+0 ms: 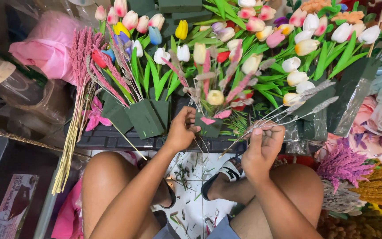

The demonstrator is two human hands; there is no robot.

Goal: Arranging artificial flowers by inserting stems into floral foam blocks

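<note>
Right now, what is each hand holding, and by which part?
Left hand grips the green foam block at its side. Right hand pinches grey grass sprigs by their thin stems' lower ends.

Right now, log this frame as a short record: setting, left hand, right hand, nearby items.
setting: person seated over a white tile floor strewn with stem clippings
left hand: grips a dark green foam block holding tulips and fluffy sprigs
right hand: holds several thin grey-tipped stems
nearby: more foam blocks of tulips; loose bundle of pink dried stems; pink cloth; purple dried bunch
</note>
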